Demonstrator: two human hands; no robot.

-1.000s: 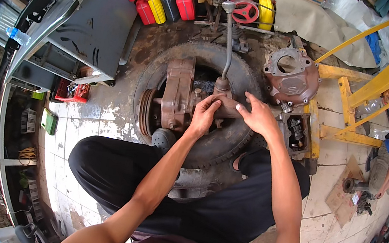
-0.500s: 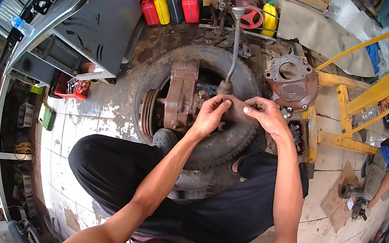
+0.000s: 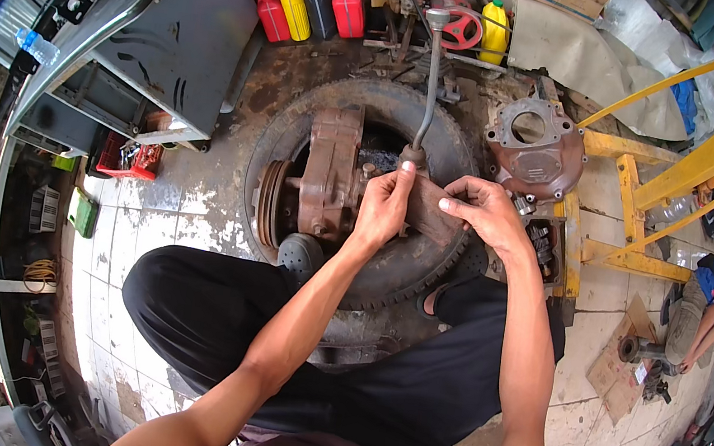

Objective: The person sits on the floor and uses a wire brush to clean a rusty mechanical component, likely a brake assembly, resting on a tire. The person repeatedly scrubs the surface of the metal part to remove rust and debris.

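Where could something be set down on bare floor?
Pale tiles between the green case and the tire; more tiles between the right knee and the cardboard. Crowded around the left hand, right hand, gearbox and yellow stand.

A rust-brown gearbox [image 3: 331, 165] rests across a dark tyre [image 3: 286, 128] lying flat on a worn, white-tiled floor [image 3: 581, 360], which also bears a yellow metal frame [image 3: 643, 262] and, at right, a flattened cardboard piece [image 3: 610, 384] with a flanged metal part [image 3: 629, 349] on it
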